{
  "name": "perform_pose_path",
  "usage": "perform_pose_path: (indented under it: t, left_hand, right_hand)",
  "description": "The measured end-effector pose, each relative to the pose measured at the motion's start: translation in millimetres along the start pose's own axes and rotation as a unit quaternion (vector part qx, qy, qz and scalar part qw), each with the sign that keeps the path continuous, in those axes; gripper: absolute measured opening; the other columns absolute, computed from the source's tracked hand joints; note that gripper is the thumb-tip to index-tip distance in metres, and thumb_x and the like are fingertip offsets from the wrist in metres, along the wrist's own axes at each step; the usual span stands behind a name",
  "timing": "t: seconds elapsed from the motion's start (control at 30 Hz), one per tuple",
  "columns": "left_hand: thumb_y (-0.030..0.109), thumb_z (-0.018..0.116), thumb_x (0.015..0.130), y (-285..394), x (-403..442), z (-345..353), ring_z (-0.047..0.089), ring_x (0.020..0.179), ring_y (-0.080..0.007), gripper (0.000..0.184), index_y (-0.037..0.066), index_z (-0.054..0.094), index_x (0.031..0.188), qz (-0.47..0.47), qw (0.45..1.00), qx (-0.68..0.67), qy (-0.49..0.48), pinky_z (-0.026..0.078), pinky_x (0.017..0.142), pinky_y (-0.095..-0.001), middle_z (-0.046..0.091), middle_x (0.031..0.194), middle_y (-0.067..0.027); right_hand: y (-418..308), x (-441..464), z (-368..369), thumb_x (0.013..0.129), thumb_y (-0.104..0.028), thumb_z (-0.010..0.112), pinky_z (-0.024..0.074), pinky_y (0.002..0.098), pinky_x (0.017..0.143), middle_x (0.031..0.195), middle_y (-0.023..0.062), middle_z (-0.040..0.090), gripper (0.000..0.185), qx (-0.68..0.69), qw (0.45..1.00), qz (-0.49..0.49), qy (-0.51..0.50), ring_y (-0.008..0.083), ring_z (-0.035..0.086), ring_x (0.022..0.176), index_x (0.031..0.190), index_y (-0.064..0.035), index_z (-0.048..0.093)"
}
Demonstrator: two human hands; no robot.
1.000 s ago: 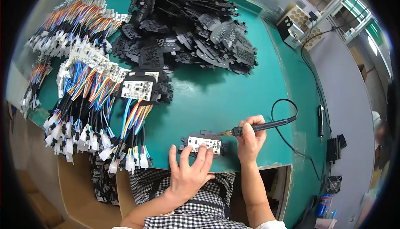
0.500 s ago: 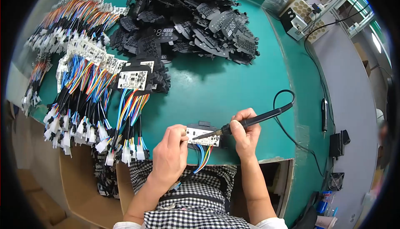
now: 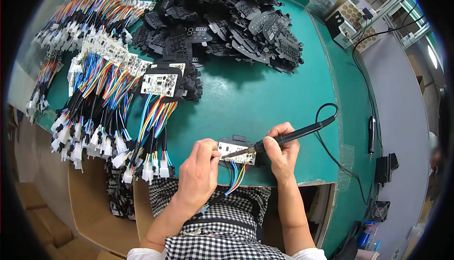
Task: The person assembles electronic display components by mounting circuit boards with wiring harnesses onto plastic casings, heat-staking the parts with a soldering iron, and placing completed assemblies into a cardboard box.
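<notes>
A white circuit board (image 3: 230,148) lies on a black plastic piece near the table's front edge. Blue, yellow, red and other coloured wires (image 3: 238,178) run from its lower side over the edge. My left hand (image 3: 197,172) is closed, its thumb and fingertips pinching the left end of the board. In my right hand (image 3: 283,156) is a black soldering iron (image 3: 301,132), held like a pen. Its tip points left and rests on or just above the board's lower left part; contact cannot be made out.
Wired boards with white connectors (image 3: 101,139) cover the left side, near a stack topped by another board (image 3: 160,84). Black plastic panels (image 3: 236,28) are heaped at the back. The iron's cord (image 3: 326,153) loops right, near a pen-like tool (image 3: 371,134). Cardboard boxes (image 3: 90,212) stand below left.
The whole view has shifted slightly, moving most things a little to the right in the picture. Both hands keep their hold, and the iron's tip stays over the board's left part.
</notes>
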State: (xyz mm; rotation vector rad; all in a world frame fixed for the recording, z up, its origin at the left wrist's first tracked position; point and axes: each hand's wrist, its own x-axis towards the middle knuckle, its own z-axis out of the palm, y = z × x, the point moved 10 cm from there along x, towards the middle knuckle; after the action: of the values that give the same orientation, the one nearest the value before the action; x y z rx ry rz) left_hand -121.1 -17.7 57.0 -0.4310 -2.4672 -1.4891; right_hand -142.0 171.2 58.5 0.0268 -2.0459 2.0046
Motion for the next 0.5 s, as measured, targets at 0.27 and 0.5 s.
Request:
perform_pose_path:
  t: [0.27, 0.5]
  left_hand:
    - [-0.010, 0.058, 0.073, 1.8, 0.6, -0.1, 0.061, 0.078, -0.0277, 0.031, 0.001, 0.046, 0.098, -0.001, 1.000, 0.012, -0.004, 0.050, 0.064, -0.0355, 0.055, 0.093, -0.0140]
    - [-0.010, 0.058, 0.073, 3.1, 1.0, -0.7, 0.062, 0.077, -0.0273, 0.030, 0.001, 0.046, 0.098, 0.006, 1.000, 0.012, 0.000, 0.050, 0.063, -0.0351, 0.056, 0.093, -0.0142]
  right_hand:
    - [1.9, 0.5, -0.8, 0.076, -0.007, 0.064, 0.0304, 0.0190, 0.047, 0.062, -0.0038, 0.046, 0.016, -0.008, 1.000, 0.006, 0.004, 0.0026, 0.039, 0.054, 0.077, -0.0038, 0.048]
    - [2.0, 1.2, -0.7, 0.076, -0.008, 0.064, 0.0299, 0.0190, 0.047, 0.062, -0.0040, 0.046, 0.016, -0.012, 1.000, 0.004, 0.005, 0.0028, 0.039, 0.054, 0.076, -0.0038, 0.048]
